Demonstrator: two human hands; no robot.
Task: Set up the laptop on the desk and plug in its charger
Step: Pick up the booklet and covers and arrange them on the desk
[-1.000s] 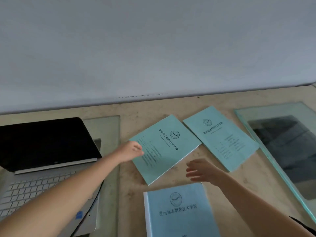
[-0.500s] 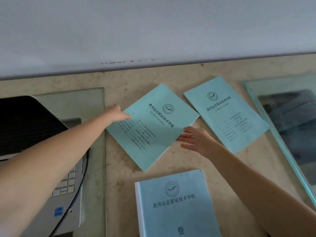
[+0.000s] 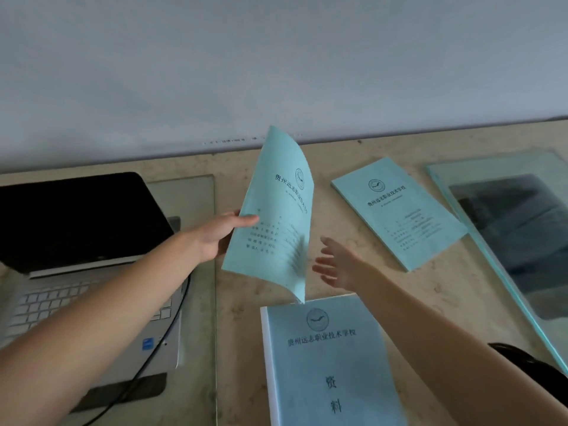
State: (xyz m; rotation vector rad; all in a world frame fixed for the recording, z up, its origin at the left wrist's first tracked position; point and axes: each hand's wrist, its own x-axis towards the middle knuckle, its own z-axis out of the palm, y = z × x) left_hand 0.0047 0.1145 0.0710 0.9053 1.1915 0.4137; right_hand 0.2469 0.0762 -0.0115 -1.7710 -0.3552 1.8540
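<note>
An open silver laptop (image 3: 76,241) with a dark screen sits at the left on a glass pane. A black cable (image 3: 159,339) runs over its right side toward the front edge. My left hand (image 3: 221,235) grips the left edge of a thin teal booklet (image 3: 276,216), which is lifted off the desk and curls upright. My right hand (image 3: 336,265) hovers just right of the booklet, fingers spread, holding nothing.
A second teal booklet (image 3: 396,210) lies flat at the right. A thicker blue bound volume (image 3: 329,364) lies at the front centre. A glass pane (image 3: 507,229) covers the desk's right side. The wall (image 3: 276,56) rises directly behind the beige desk (image 3: 239,333).
My left hand has lifted the middle booklet off the desk and tilted it upright. My right hand has let go of its edge and now hovers beside it.
</note>
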